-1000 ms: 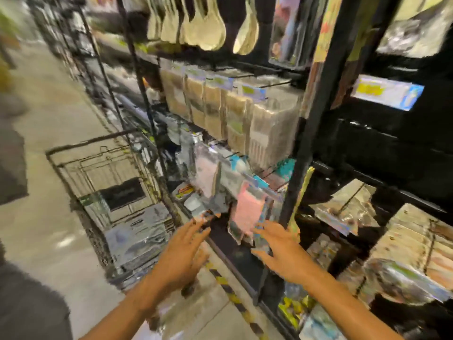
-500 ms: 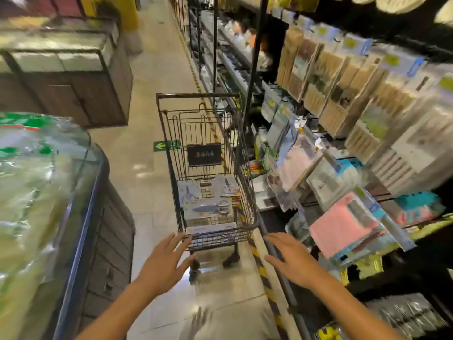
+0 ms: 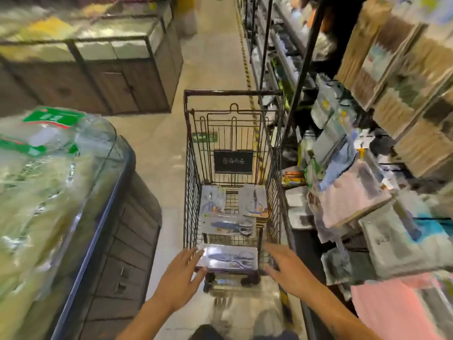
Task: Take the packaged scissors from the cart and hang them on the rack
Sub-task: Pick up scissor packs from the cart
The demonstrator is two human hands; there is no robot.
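Hands have closed in on the cart since half a second ago, when they hung short of its near end. The left hand (image 3: 182, 271) now spreads its straight fingers against the left edge of the nearest clear-fronted grey card pack of blue-handled scissors (image 3: 229, 258), touching but not yet gripping. The right hand (image 3: 282, 261) hovers with fingers apart and slack just past that pack's right edge, holding nothing. A second ago both hands were at the display rack; so I judge one hanging done and a fresh pick beginning.

The nearest pack tops a stack at the near end of the dark wire shopping cart (image 3: 188, 168). Beyond it in the cart lie three more packs: one flat in the middle (image 3: 230, 225), one at the far left (image 3: 212, 201), one at the far right (image 3: 255, 201). That makes four visible faces; how many lie beneath the stack cannot be told.

Right of the cart stands the black metal rack (image 3: 306, 60), crowded with blurred hanging goods. Left of the cart is a glass-fronted counter (image 3: 98, 217) of bagged produce.
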